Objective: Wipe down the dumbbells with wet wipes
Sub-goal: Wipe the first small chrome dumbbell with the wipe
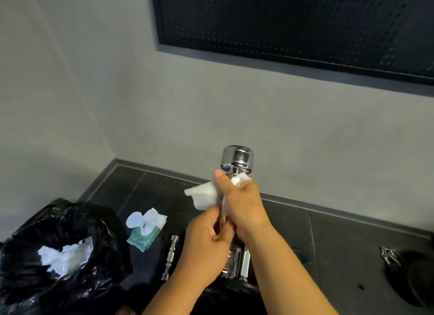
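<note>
The dumbbell (pixel 237 156) stands upright in my grasp, its chrome head just above my right hand (pixel 242 199). That hand curls round the handle with a white wipe (pixel 204 193) pressed under it, thumb pointing up. My left hand (pixel 204 241) grips the handle just below. Under both hands lies a dark tiled floor (pixel 340 239), which meets a grey wall (pixel 164 117). Left of my left hand lie a steel bar (pixel 171 256), a green wipes packet (pixel 146 230) and a black rubbish bag (pixel 70 220).
</note>
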Action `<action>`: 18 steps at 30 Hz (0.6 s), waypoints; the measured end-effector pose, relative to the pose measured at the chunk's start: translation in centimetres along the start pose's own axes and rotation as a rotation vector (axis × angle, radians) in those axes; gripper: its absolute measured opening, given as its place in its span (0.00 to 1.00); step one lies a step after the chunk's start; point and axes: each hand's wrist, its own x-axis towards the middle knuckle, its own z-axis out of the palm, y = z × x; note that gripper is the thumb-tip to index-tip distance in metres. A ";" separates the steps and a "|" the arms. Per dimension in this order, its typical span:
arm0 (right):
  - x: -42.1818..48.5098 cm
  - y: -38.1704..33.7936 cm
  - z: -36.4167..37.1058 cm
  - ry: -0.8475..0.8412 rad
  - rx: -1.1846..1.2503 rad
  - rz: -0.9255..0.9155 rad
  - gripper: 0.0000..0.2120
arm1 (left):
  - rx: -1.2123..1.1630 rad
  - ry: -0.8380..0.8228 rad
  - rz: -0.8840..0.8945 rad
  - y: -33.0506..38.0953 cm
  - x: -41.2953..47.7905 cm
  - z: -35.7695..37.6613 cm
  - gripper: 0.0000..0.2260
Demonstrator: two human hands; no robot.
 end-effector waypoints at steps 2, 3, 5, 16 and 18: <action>-0.1 -1.9 -0.9 -0.137 0.202 0.159 0.08 | -0.026 -0.044 0.020 0.7 -0.2 -0.2 0.06; -0.3 -2.8 -1.3 -0.197 0.289 0.216 0.08 | -0.062 -0.064 -0.003 0.9 -0.3 -0.3 0.06; -0.8 -3.8 -1.7 -0.221 0.317 0.253 0.08 | -0.149 -0.087 -0.065 1.5 -0.5 -0.2 0.06; -6.6 -4.2 -0.9 -0.068 -0.038 -0.181 0.07 | -0.055 0.082 -0.039 4.1 -0.7 0.7 0.13; -6.2 -3.9 -1.1 0.009 0.080 -0.147 0.06 | -0.108 0.065 -0.001 4.2 -1.0 0.3 0.09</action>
